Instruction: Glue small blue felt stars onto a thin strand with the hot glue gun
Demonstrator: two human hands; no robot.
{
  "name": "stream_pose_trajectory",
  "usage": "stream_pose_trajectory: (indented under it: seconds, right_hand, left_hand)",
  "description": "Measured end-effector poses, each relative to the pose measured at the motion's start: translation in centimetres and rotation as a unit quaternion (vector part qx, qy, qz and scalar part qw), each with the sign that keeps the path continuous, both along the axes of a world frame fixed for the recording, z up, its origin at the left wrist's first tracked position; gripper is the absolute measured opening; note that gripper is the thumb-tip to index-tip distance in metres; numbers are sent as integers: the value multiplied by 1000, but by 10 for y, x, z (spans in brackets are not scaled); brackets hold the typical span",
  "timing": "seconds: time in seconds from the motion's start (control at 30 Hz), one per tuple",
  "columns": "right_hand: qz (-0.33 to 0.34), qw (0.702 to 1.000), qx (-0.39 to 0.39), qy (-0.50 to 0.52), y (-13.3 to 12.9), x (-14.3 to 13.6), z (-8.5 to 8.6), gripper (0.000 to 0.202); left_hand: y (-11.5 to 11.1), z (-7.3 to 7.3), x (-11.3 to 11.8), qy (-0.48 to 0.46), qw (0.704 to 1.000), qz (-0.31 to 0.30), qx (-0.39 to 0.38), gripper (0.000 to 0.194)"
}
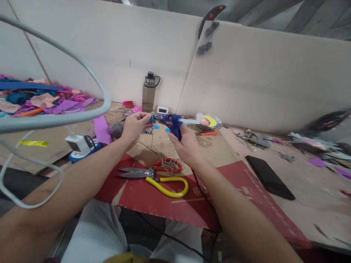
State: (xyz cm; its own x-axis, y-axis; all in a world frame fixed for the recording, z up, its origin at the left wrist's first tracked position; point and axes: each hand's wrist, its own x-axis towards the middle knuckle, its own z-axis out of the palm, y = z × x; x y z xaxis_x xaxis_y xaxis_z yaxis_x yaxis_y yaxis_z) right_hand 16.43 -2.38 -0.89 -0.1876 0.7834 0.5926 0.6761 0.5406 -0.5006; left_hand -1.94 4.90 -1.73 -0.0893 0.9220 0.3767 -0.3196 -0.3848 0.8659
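At a cluttered surface [298, 215], we pinch a small blue piece [153, 118] between the thumb and fingers of our left hand [134, 128], a thin grey string [152, 137] hanging below it. Our right hand [188, 145] is wrapped around the handle of a blue glue gun [176, 128], its barrel lying crosswise before us, nozzle toward the left hand and a pale glue stick [189, 121] jutting from the back. The blue piece sits just off the nozzle's end, nearer the left fingers; whether the two touch, we cannot tell. Flat blue shapes [156, 127] lie below the gun, and a ball of grey yarn [116, 129] rests beside our left hand. Closer to us, scissors [138, 172] with red and yellow handles lie with their blades pointing left, tangled string [170, 165] over the red handle.
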Motion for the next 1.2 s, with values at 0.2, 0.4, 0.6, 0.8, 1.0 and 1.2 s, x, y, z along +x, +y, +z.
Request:
stream_pose_trajectory:
  seconds: [0.2,0.4,0.6,0.8,1.0,1.2]
  right_hand:
    - [-16,1000,15,10,-1,1,1,26]
    - [59,966,-103,231,11,8,-1,27]
    - [-96,947,-236,195,40,32,-20,22]
    - [-250,923,-260,-134,42,52,-19,28]
    - [-99,981,-50,158,21,9,-5,18]
    - [127,847,-209,472,17,-48,-15,46]
  left_hand:
    - [1,1,-1,-2,999,39,16,18]
    - [4,2,-7,-12,997,60,-45,19]
    - [9,-2,-8,-4,997,54,-55,16]
    - [5,-4,1,50,998,40,19,11]
    - [-7,-4,9,152,978,107,91,8]
    - [-18,-4,15,239,952,136,134,7]
